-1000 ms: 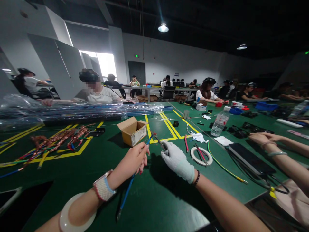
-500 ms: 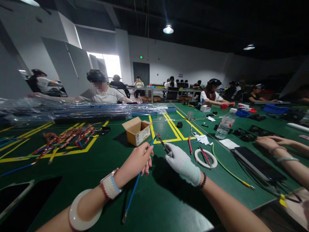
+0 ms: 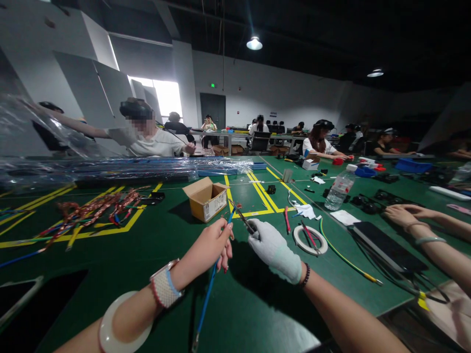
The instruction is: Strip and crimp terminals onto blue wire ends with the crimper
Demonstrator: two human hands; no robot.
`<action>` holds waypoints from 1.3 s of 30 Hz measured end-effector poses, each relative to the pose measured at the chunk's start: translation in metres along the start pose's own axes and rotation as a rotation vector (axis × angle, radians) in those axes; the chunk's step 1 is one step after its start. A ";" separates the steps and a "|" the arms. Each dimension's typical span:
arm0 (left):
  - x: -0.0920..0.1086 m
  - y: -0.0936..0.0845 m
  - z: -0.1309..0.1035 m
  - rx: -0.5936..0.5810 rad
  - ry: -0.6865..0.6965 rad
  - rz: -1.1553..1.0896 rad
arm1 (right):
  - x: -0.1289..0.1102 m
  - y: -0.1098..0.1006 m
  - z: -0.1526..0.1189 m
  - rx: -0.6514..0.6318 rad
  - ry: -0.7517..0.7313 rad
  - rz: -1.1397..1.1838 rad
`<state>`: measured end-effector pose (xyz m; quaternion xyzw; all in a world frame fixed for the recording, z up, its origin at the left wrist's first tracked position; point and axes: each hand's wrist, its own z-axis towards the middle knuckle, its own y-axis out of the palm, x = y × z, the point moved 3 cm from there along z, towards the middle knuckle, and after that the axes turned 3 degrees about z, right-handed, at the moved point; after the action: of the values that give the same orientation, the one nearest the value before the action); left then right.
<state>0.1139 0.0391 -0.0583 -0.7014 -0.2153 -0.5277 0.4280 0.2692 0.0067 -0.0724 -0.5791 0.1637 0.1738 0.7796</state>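
Pinching the blue cable (image 3: 209, 296) in the bare left hand (image 3: 208, 247), fingers closed on it, camera-side of the open cardboard box (image 3: 206, 203). Cable's upper end sits just right of the box; lower end runs well camera-side of it. Gloved right hand (image 3: 273, 251), right of box, fingers wrapped around a dark plier-like tool (image 3: 244, 220); tip at cable's upper end, can't tell if touching. Copper strands (image 3: 99, 208) left of box, water bottle (image 3: 339, 189) well right.
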 end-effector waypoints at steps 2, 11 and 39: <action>0.000 0.000 0.000 0.021 0.024 0.045 | -0.001 -0.001 -0.001 0.000 0.014 0.017; 0.012 -0.015 -0.008 0.221 0.375 0.468 | -0.004 0.002 -0.015 -0.415 0.088 0.943; -0.025 -0.036 0.017 0.245 0.472 0.597 | -0.024 0.011 -0.025 -0.795 0.336 1.671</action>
<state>0.0876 0.0765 -0.0693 -0.5363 0.0410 -0.4973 0.6807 0.2416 -0.0168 -0.0774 -0.5153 0.5653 0.6340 0.1137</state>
